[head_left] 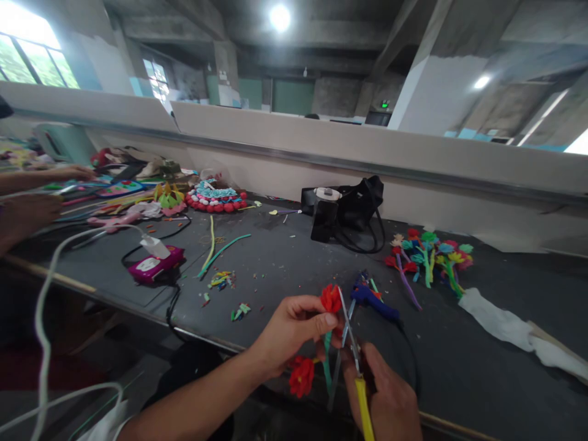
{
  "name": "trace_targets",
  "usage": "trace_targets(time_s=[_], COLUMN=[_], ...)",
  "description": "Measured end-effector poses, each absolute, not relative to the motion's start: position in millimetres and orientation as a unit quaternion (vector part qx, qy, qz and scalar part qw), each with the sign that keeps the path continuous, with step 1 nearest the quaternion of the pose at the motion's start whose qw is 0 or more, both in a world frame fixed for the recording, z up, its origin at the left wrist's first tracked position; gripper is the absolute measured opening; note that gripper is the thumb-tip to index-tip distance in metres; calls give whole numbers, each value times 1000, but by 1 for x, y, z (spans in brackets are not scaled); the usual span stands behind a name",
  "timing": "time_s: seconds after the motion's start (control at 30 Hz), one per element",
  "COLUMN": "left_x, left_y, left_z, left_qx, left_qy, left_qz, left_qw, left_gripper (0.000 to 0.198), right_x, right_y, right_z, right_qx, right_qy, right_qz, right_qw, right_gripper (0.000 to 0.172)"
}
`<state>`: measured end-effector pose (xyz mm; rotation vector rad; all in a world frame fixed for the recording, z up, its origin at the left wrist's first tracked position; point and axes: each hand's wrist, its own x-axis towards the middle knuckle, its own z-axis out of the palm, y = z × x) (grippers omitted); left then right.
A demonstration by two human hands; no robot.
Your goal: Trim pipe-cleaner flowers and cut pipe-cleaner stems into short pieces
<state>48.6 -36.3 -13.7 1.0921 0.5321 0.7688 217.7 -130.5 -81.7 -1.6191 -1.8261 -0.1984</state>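
Between the thumb and fingers of my left hand (298,331) is a red pipe-cleaner flower (331,298) with a green stem (327,361) hanging below. A second red flower (302,376) with a yellow centre hangs lower left, joined near the same stem. My right hand (386,392) is closed around scissors (362,398) with yellow handles. Their blades are parted and point up beside the upper flower's right edge. Just beyond the scissors lies a blue glue gun (374,300) on the dark table.
Colourful pipe-cleaner flowers (429,251) lie at right beside a white wrapped bundle (496,318). A black bag (362,202) and a phone (324,220) stand at the back. A purple power strip (156,264) and trimmed scraps (223,280) lie left. Another person's hands (32,211) work far left.
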Motion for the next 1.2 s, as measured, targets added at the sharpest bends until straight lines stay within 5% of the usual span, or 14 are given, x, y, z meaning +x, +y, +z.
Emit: trace_targets(time_s=[1.2], left_x=[47], left_y=[-36], left_z=[-11], left_qx=[513], left_qy=[201], left_qz=[344], left_qw=[760], left_gripper=[27], right_x=[218], right_y=[-132], right_z=[-68], right_qx=[-601], right_qy=[-692], right_qz=[-70], right_qw=[393], right_gripper=[24])
